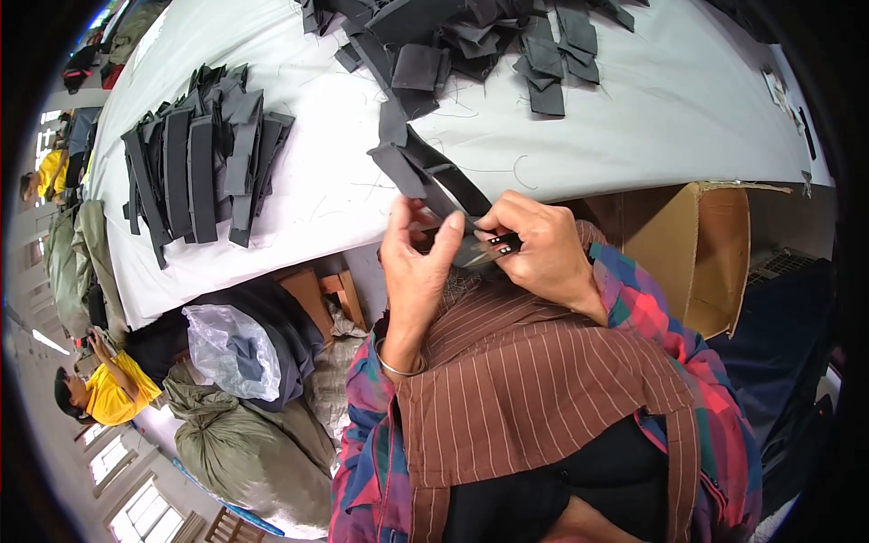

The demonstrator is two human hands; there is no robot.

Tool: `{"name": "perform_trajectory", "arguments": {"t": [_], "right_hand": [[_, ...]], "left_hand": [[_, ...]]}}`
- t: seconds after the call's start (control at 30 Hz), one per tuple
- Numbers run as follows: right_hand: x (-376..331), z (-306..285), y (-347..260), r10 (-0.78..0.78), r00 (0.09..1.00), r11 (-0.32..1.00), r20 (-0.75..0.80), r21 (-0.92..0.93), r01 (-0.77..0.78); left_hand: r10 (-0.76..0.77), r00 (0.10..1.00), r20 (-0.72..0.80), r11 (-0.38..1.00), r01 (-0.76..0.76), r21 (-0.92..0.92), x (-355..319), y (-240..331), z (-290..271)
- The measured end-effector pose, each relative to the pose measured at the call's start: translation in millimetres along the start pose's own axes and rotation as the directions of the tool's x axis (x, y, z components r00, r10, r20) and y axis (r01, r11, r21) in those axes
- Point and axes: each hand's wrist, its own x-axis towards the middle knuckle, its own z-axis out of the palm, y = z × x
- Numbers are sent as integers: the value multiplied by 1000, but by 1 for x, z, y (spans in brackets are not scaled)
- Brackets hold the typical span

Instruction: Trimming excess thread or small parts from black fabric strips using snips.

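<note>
My left hand [412, 262] pinches the near end of a dark grey fabric strap [425, 167] that runs up onto the white table [652, 100]. My right hand [539, 249] grips small thread snips [484, 249], with the blades at the strap end between both hands. A neat stack of finished grey straps [204, 167] lies on the table's left part. A loose heap of grey fabric pieces [471, 41] lies at the far middle. Both hands hover just in front of the table's near edge.
An open cardboard box [706, 253] stands under the table at right. Stuffed green sacks [253, 443] and a clear plastic bag [226, 348] sit on the floor at left. Another person in a yellow shirt [109, 389] crouches at far left.
</note>
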Motion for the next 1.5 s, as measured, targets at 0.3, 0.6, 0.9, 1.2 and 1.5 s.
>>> {"name": "perform_trajectory", "arguments": {"t": [0.3,0.6,0.9,1.2,1.5], "right_hand": [[5,4,0,-78,997,996,14,-35,79],[11,-19,17,234,966,930,110,264,-255],[20,-44,21,90,990,995,109,-57,-84],[16,-46,15,31,987,990,155,-142,-9],[16,-43,8,102,990,990,101,89,-111]], "left_hand": [[109,989,-98,983,-122,-139,21,12,6],[71,992,104,978,-49,-202,33,-1,6],[20,986,164,985,9,-174,34,-5,-1],[15,983,183,983,18,-180,25,-2,-1],[124,975,186,972,-81,-221,7,-14,-24]]}}
